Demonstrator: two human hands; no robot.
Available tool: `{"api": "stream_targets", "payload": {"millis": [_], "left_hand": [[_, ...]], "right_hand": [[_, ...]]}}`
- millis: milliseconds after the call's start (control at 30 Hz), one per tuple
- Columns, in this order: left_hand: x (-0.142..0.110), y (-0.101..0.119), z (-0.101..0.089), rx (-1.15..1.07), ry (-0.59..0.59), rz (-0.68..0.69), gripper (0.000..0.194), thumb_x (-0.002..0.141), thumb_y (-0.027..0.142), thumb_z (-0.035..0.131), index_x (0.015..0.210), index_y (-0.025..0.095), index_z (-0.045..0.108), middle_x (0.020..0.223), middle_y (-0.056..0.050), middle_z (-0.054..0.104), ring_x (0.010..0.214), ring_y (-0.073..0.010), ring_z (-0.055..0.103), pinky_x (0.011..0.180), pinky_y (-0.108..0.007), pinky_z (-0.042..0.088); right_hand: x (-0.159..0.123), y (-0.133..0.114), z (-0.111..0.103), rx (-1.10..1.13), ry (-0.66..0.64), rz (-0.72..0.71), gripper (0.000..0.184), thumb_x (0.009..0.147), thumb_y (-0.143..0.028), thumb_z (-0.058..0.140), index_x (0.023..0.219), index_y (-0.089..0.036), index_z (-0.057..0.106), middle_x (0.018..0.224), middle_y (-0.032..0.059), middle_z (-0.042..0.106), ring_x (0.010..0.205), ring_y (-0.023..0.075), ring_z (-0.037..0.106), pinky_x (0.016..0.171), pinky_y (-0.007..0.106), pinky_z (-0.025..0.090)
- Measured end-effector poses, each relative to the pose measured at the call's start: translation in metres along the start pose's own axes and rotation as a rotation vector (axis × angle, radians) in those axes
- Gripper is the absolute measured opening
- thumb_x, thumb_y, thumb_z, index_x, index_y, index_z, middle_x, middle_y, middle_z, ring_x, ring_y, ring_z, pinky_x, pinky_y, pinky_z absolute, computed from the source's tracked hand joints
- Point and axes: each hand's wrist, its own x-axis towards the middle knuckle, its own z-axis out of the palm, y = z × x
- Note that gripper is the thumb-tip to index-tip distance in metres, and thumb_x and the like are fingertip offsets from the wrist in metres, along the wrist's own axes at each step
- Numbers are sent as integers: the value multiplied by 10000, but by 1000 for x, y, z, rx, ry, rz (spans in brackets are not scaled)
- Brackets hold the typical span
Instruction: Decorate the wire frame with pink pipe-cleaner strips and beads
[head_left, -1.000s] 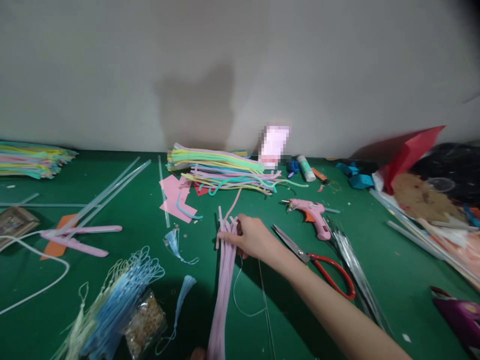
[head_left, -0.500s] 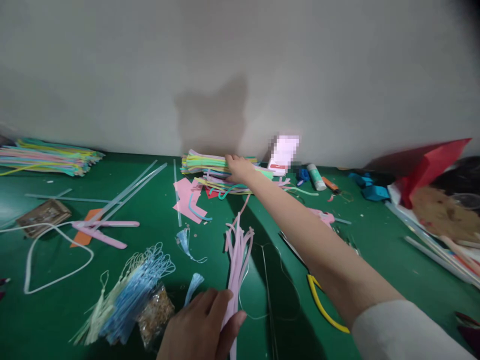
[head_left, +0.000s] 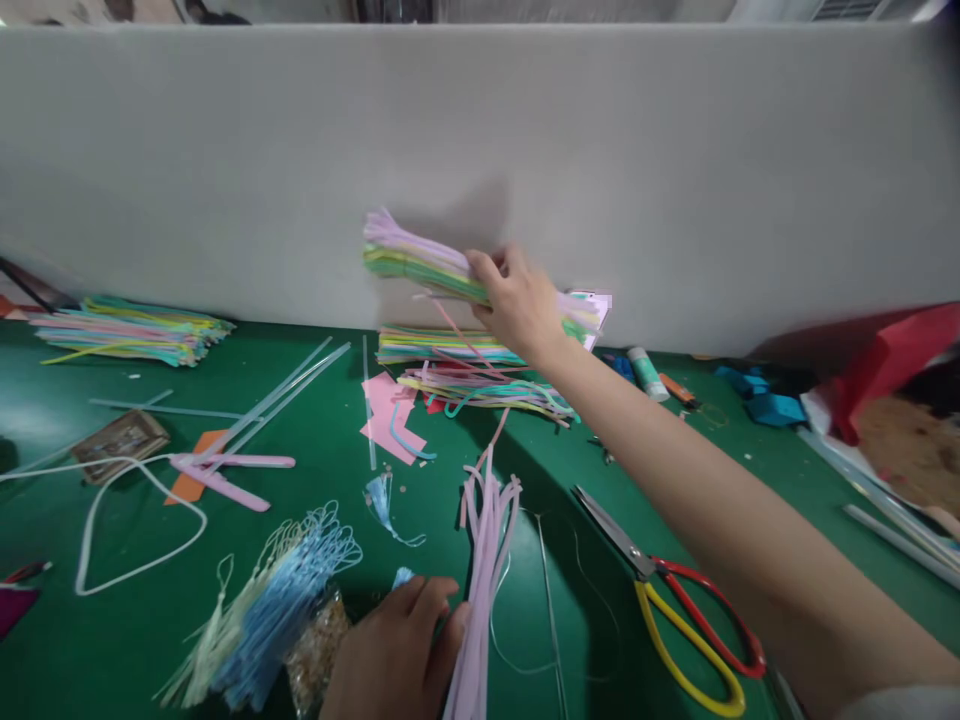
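Note:
My right hand (head_left: 521,300) is closed on a thick bundle of pipe cleaners (head_left: 427,258), lilac, yellow and green, lifted above the table's far side. Below it lie more pastel pipe cleaners (head_left: 450,345) and a looser pile (head_left: 495,390) with a curled teal one. Low in the view, my left hand (head_left: 397,650) rests on the table, fingers loosely bent and apart from the thumb. Its thumb is beside a bunch of lilac pipe cleaners (head_left: 484,570). Left of that hand are blue and cream tassels (head_left: 277,600) and a clear bag of small brown bits (head_left: 319,650).
Open scissors (head_left: 645,570) lie under my right forearm. A pink hair straightener (head_left: 232,475) with a white cord is at left, near clear glue sticks (head_left: 270,390). Another pipe-cleaner bundle (head_left: 142,330) sits far left. A pale wall (head_left: 300,150) stands behind the green table (head_left: 300,430).
My right hand has raised the pipe-cleaner bundle off the pile. My left thumb has come off the lilac bunch to its side. The view has shifted, showing the scissors more fully.

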Motion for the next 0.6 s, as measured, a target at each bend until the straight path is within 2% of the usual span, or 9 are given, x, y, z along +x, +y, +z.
{"api": "stream_targets", "payload": {"millis": [100,200,300,400,467,533,600], "left_hand": [[4,3,-4,-30,-30,-26,304,974,299,377,1028,243,670,965,-42,754,827,-210,728,667,-289,554],[13,4,-12,-50,-54,-32,305,977,306,372,991,242,670,969,-31,746,834,-200,720,675,-288,548],[34,-4,-26,-46,33,11,279,974,302,393,962,223,660,951,-37,733,872,-187,700,773,-291,539],[68,-17,-46,72,182,9,272,969,327,414,1017,200,649,1020,-72,716,978,-226,673,842,-335,526],[99,-22,-56,181,289,-2,300,978,322,406,1127,169,617,1126,-118,679,1074,-257,632,883,-361,507],[133,-19,-60,280,284,60,343,974,287,419,1234,119,565,1212,-162,642,1142,-281,592,930,-387,480],[168,-11,-56,306,224,166,362,962,292,468,1267,113,548,1280,-150,616,1205,-252,550,1011,-355,427]], "right_hand": [[-4,5,-11,-16,92,-34,557,880,-187,491,1425,-180,376,1295,147,520,1118,316,501,913,441,409],[-7,6,-15,-9,69,-61,559,879,-199,491,1425,-162,379,1257,149,564,1106,324,506,918,445,407],[-11,5,-16,16,21,6,556,859,-233,516,1397,-167,393,1205,159,589,1006,315,556,823,417,437],[-16,8,-17,46,-68,96,523,819,-291,563,1319,-187,452,1118,148,636,858,289,597,683,361,436],[-21,12,-17,69,-141,111,494,795,-319,589,1263,-197,490,1049,130,669,812,276,607,636,334,418],[-28,19,-17,84,-198,116,478,778,-333,608,1226,-197,514,987,115,688,804,271,615,622,319,410],[-35,27,-19,85,-231,133,476,767,-342,622,1207,-187,528,940,111,696,803,271,621,614,311,406]]}}
